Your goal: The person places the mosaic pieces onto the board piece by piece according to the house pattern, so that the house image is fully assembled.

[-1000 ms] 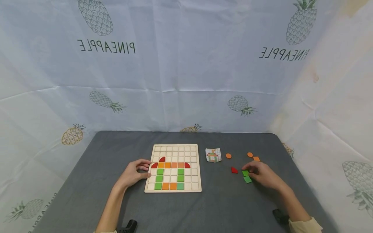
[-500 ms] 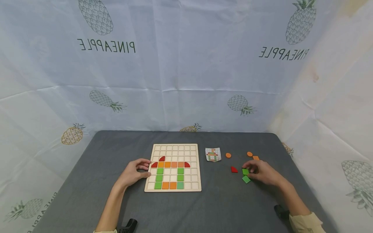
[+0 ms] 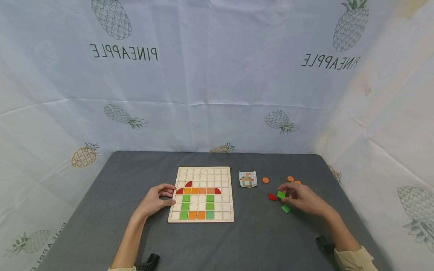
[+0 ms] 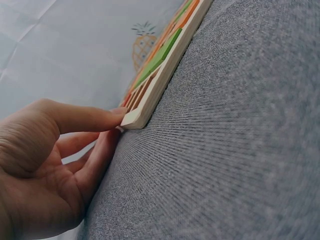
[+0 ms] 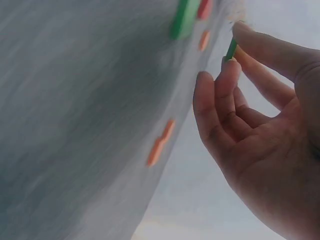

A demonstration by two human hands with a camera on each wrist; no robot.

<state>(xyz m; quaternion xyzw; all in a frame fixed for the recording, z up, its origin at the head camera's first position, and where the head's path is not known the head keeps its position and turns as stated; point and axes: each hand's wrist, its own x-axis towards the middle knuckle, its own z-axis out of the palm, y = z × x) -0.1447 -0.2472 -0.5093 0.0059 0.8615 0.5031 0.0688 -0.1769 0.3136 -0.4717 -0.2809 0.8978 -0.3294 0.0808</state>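
Note:
A square wooden grid board (image 3: 223,207) lies on the grey table, bearing red, orange and green tiles in a mushroom-like pattern. My left hand (image 3: 157,200) is at its left edge; the thumb and fingertips rest against the rim, spread apart along it. In the left wrist view, the thumb (image 4: 95,119) touches the board's corner. My right hand (image 3: 302,199) pinches a green square tile (image 3: 281,194) between thumb and fingertips, lifted and tilted. In the right wrist view that tile (image 5: 231,49) shows edge-on. Another green tile (image 3: 286,208) lies just below the right hand.
A small printed pattern card (image 3: 248,179) lies right of the board. Near the right hand are a red quarter-round tile (image 3: 272,197), an orange round tile (image 3: 265,180), another orange round tile (image 3: 290,178) and a partly hidden orange tile (image 3: 297,182). A pineapple-printed curtain (image 3: 196,75) hangs behind the table.
The green square tile has left its place beside the other green tile; my right hand has lifted it and moved slightly left. My left hand and the board have stayed put.

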